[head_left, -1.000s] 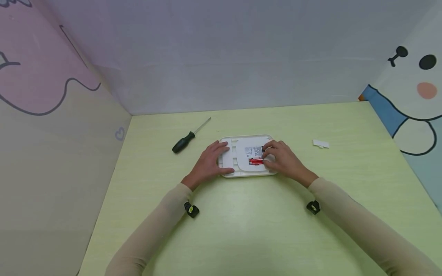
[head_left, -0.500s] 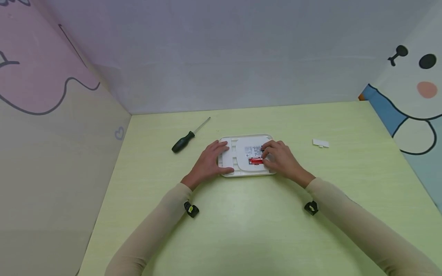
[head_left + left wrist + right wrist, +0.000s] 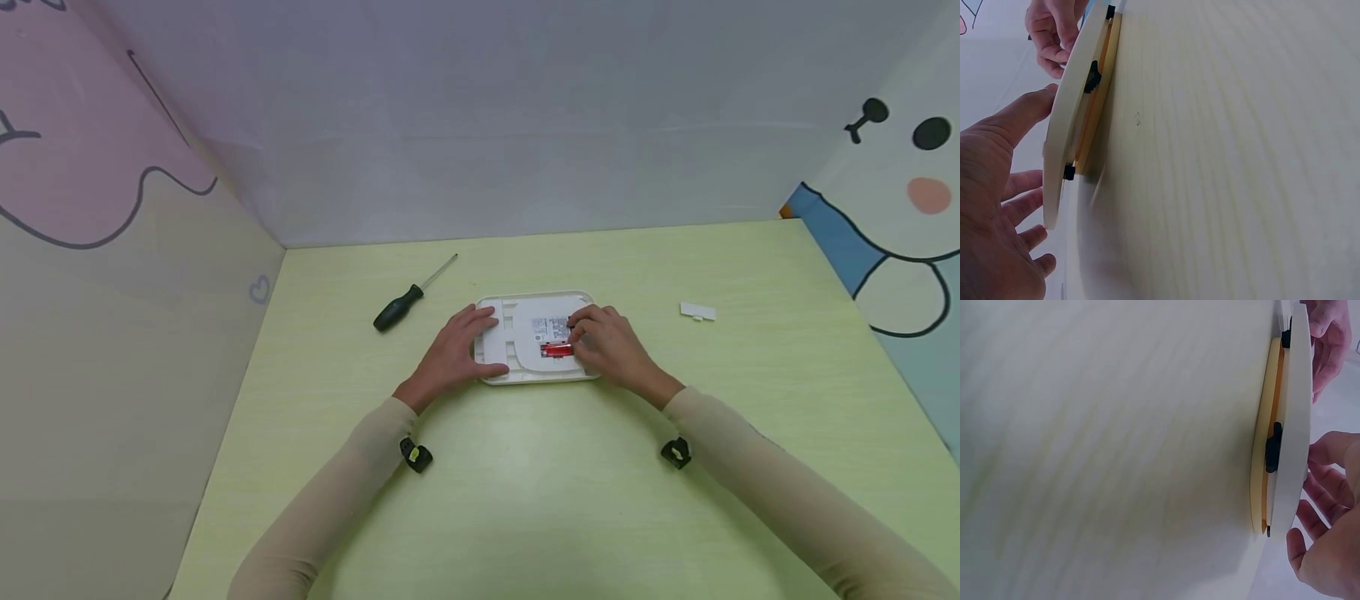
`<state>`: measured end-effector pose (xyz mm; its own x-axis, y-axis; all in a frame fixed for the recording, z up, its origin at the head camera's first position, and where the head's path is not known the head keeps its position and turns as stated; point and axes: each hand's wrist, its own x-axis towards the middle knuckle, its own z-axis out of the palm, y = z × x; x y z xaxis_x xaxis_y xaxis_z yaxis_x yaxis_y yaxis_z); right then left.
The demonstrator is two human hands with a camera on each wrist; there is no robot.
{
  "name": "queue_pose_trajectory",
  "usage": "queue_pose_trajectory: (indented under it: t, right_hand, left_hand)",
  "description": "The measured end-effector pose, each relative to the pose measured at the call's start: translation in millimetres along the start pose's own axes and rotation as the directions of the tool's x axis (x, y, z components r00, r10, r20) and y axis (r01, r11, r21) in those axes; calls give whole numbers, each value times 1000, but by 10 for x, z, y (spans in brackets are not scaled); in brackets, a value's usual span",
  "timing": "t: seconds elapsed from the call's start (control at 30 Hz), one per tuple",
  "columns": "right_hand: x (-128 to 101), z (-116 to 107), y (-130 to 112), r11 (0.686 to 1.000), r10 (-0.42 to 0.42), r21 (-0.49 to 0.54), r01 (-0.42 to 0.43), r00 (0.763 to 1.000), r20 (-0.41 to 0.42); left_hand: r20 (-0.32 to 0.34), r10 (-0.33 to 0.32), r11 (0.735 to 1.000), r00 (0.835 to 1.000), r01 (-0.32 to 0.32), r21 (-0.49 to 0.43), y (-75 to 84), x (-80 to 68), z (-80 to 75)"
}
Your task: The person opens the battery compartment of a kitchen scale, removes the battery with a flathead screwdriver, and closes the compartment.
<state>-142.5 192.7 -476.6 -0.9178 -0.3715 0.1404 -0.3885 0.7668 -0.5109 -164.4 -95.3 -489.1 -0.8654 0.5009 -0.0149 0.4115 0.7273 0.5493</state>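
In the head view a flat white device [image 3: 531,371] with rounded corners lies on the table, its printed label and battery recess facing up. A red battery [image 3: 556,351] sits lengthwise in that recess. My left hand [image 3: 453,343] rests on the device's left end, thumb and fingers spread over it. My right hand [image 3: 617,350] bends over the right side, thumb and index finger at the battery's right end, which they cover. In the left wrist view, the left thumb [image 3: 1029,112] touches the device's edge. The right hand's fingers [image 3: 1332,447] are bent at its edge in the right wrist view.
A screwdriver [image 3: 399,309] with a dark green handle lies behind the left hand, its tip pointing away to the right. A small white battery cover [image 3: 697,311] lies to the right on the pale yellow table [image 3: 525,483]. Printed walls border the table's back and sides.
The right hand has shifted slightly left and its thumb has drawn in a little at the battery's end. The left hand and the device stay in place.
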Motion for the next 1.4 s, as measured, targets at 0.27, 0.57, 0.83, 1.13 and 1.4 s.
queue_pose_trajectory:
  t: [0.27, 0.57, 0.83, 1.13, 1.4]
  right_hand:
    - [-20, 16, 26, 999, -42, 25, 43, 999, -24]
    - [-38, 38, 39, 999, -48, 22, 49, 998, -31]
    - [-41, 48, 41, 999, -10, 46, 11, 1000, -16]
    - [-50, 21, 46, 998, -25, 49, 25, 1000, -12]
    - [-47, -6, 70, 997, -46, 56, 45, 999, 5]
  left_hand:
    - [3, -10, 1000, 1000, 10, -5, -2, 1, 5]
    - [-4, -3, 1000, 1000, 3, -1, -7, 9, 9]
    - [2, -5, 1000, 1000, 5, 0, -2, 9, 1]
    - [4, -7, 1000, 1000, 7, 2, -6, 11, -2]
    - [7, -6, 1000, 1000, 6, 3, -20, 21, 7]
